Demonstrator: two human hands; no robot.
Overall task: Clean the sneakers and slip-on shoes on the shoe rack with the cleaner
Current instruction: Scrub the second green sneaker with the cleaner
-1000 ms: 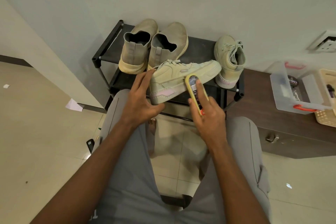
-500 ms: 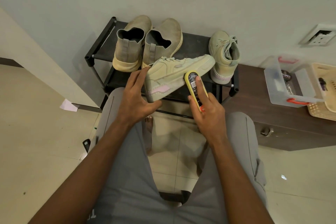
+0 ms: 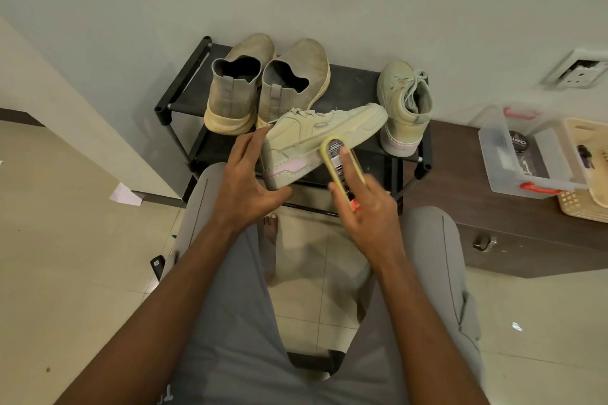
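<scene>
Left hand (image 3: 245,179) grips heel end of sneaker (image 3: 316,138), thumb under sole, fingers up the back; shoe held on its side, clear of rack (image 3: 179,92), toe pointing right. Right hand (image 3: 368,207) holds cleaner (image 3: 340,163) pressed to shoe's side panel near midsole, index finger laid flat along its top, other fingers wrapped round the body.

Risks, judged from here:
- Single-end hold on the heel: hard press from the cleaner likely to pivot shoe out of the grip.
- Toe hangs close to second sneaker (image 3: 406,108) standing heel-down at rack's right end; a twist could knock it off.
- Cleaner held mostly by one flat finger; could slip off on a long stroke.
- Too much product on one spot might blotch the pale upper.

Look of things: sneaker pale beige-green, laced, pink patch at heel side, thick light sole. Slip-ons (image 3: 266,89) at rack's left, tan knit, scuffed and dusty, cream soles, apparently untouched. Box (image 3: 526,154) of supplies far right on cabinet.
</scene>
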